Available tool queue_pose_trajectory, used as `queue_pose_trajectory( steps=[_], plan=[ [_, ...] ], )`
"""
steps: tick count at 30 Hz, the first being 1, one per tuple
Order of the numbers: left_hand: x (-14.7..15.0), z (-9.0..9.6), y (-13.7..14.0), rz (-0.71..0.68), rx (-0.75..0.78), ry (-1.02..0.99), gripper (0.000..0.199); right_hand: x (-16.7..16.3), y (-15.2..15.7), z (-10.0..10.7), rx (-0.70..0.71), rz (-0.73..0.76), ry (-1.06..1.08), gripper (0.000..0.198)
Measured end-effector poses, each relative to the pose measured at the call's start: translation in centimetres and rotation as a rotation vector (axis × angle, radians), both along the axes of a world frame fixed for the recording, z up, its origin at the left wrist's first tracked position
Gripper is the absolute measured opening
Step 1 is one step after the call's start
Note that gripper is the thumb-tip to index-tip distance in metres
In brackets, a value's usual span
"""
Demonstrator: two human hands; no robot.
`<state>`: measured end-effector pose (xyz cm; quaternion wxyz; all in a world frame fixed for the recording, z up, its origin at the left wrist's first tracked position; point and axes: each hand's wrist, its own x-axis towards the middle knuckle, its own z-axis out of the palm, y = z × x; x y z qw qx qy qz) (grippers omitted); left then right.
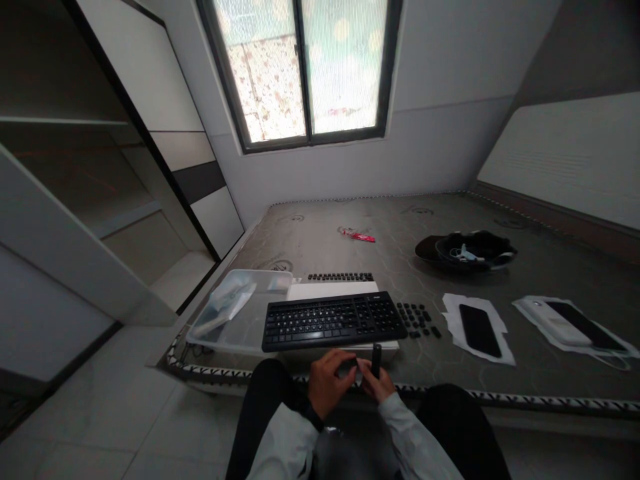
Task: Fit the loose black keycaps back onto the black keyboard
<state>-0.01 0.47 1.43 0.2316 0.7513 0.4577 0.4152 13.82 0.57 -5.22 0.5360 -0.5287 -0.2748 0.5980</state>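
My left hand [327, 381] is closed in a pinch, thumb and forefinger meeting at a small black piece [356, 363] about the size of a keycap. My right hand [379, 385] is closed around a short black stick-like tool [377, 361] that stands upright from the fist; its kind is not clear. The fingertips of both hands come together at the small piece. Just beyond them a black keyboard [330, 321] rests on a white box [333, 289]. Loose black keycaps [341, 277] form rows behind the box, and more loose keycaps [418, 319] lie to the keyboard's right.
On the left stands a clear plastic tray [235, 337] holding a plastic bag [227, 303]. To the right are a phone [480, 330] on white paper, a white device [557, 322] beside another dark phone, and a black cap [465, 252]. A red strap [359, 236] lies farther back on the mattress [310, 227].
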Motion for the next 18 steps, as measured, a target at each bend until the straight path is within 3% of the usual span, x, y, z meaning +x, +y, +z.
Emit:
queue_pose_trajectory(
  steps=[9,18],
  plan=[
    [-0.5,-0.8,0.5,0.003,-0.016,-0.022,0.034,0.2,0.5,-0.7,-0.015,0.038,-0.006,0.072],
    [-0.6,-1.1,0.8,-0.004,-0.002,-0.032,0.025,-0.5,1.0,-1.3,0.002,-0.013,0.045,0.071]
  ],
)
